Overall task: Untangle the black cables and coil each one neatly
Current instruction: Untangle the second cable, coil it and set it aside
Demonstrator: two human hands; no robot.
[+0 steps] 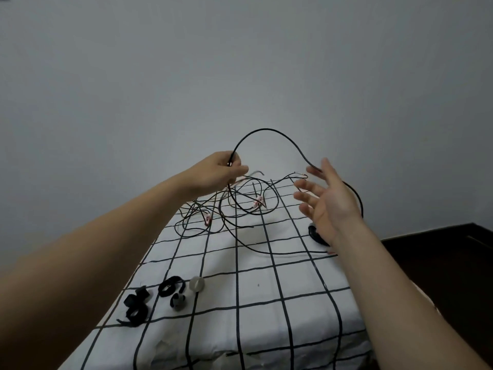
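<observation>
A thick black cable (266, 130) arches in the air above the far end of the table. My left hand (221, 169) pinches one side of the arch, fingers curled round it. My right hand (325, 196) is held up with fingers spread; the cable passes behind its fingertips and runs down behind the palm to a dark coil (316, 233) on the cloth. Whether the fingers touch the cable is unclear. Below the hands lies a tangle of thin black cables (226, 209) with small pink-white tags (258, 201).
The table carries a white cloth with a black grid (266, 303). Several black strap loops (138, 303) and a grey-white one (197, 283) lie at the near left. A grey wall stands behind. Dark flooring (440, 249) shows to the right.
</observation>
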